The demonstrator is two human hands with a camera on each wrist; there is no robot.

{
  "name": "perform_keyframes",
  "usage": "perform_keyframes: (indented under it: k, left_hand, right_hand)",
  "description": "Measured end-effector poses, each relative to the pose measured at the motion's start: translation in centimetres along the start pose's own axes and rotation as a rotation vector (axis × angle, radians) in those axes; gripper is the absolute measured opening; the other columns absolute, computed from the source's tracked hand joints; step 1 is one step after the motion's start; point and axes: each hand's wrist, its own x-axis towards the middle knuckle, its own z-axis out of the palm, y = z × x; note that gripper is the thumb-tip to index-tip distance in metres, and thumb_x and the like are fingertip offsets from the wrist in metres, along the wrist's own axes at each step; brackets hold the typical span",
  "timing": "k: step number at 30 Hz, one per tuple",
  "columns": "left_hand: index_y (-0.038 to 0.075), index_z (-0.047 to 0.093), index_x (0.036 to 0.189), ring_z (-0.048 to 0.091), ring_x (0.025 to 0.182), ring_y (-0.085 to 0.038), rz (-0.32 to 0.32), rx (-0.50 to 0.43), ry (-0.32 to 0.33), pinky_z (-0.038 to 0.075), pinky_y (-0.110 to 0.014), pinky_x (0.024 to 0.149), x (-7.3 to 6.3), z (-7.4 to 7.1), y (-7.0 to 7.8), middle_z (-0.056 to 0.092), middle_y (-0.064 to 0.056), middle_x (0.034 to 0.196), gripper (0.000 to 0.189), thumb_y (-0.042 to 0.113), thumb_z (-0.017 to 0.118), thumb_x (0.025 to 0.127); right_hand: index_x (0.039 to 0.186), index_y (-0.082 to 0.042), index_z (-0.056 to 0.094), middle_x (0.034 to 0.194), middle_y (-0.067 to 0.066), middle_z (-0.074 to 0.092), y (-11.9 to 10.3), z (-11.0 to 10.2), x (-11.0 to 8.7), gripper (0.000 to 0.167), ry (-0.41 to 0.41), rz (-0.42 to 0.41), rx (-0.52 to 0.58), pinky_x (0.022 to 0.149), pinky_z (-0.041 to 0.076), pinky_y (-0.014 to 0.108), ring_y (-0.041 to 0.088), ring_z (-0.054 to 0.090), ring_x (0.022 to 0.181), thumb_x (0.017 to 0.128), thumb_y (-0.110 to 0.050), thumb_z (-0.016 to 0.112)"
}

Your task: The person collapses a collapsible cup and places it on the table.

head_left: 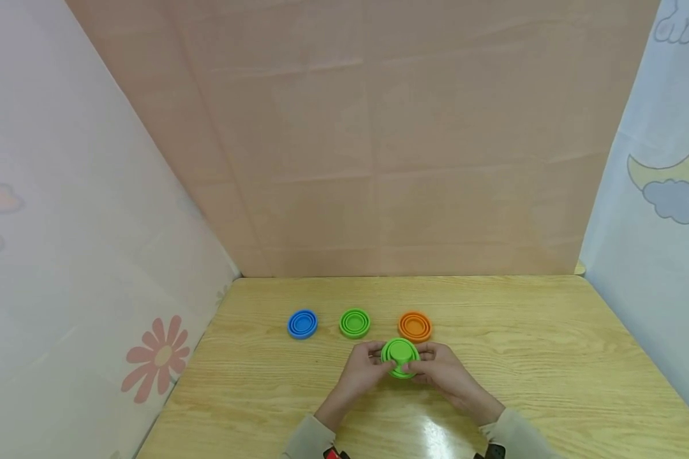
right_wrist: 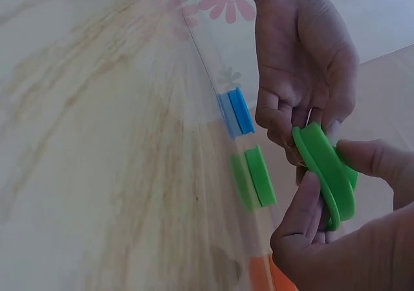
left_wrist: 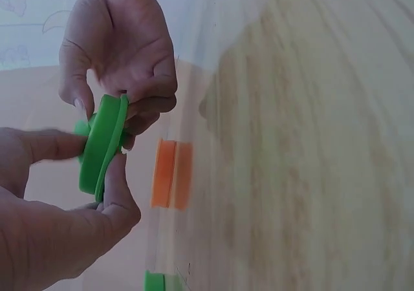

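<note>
Between both hands, above the wooden table, is a green collapsible cup (head_left: 400,350), folded into a ringed disc with its round middle standing out. My left hand (head_left: 358,371) pinches its left edge between thumb and fingers. On the opposite edge, my right hand (head_left: 446,375) grips it the same way, and both thumbs press near the middle. Seen edge-on in the left wrist view, the held green cup (left_wrist: 102,147) is tilted and apart from the table. Just beyond the hands lies a flat orange collapsible cup (head_left: 414,326).
Left of the orange cup, a second green cup (head_left: 355,324) and a blue cup (head_left: 302,324) lie flat in a row on the table (head_left: 540,370). A tan backdrop (head_left: 379,140) rises behind the table, with patterned side panels left and right.
</note>
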Motion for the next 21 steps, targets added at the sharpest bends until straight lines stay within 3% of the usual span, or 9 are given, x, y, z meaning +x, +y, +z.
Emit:
perform_keyframes:
  k: [6, 11, 21]
  left_hand:
    - [-0.003, 0.066, 0.136, 0.073, 0.099, -0.014, -0.001, -0.048, -0.056, 0.064, -0.022, 0.079, -0.3, 0.0, 0.1, 0.074, -0.010, 0.121, 0.046, 0.011, 0.077, 0.094]
    - [-0.001, 0.070, 0.132, 0.075, 0.098, -0.013, -0.026, -0.045, -0.036, 0.067, -0.030, 0.082, -0.1, -0.1, 0.1, 0.076, -0.007, 0.115, 0.041, 0.021, 0.077, 0.097]
    - [-0.002, 0.072, 0.127, 0.074, 0.094, -0.014, -0.056, -0.099, -0.040, 0.068, -0.033, 0.081, 0.2, -0.3, -0.2, 0.073, -0.011, 0.109, 0.034, 0.012, 0.075, 0.097]
  right_hand:
    - [0.141, 0.015, 0.047, 0.113, 0.012, 0.073, 0.5, -0.3, 0.1, 0.062, 0.038, -0.006, -0.012, 0.086, 0.065, 0.034, 0.018, 0.071, 0.097, 0.088, -0.002, 0.073]
    - [0.141, 0.014, 0.049, 0.115, 0.011, 0.074, 0.7, -0.8, 0.1, 0.061, -0.024, -0.019, -0.007, 0.089, 0.065, 0.030, 0.016, 0.072, 0.100, 0.090, -0.005, 0.076]
    - [0.136, 0.013, 0.056, 0.114, 0.007, 0.076, 0.8, -1.4, 0.1, 0.054, -0.107, -0.035, 0.042, 0.089, 0.065, 0.028, 0.014, 0.073, 0.101, 0.091, -0.008, 0.079]
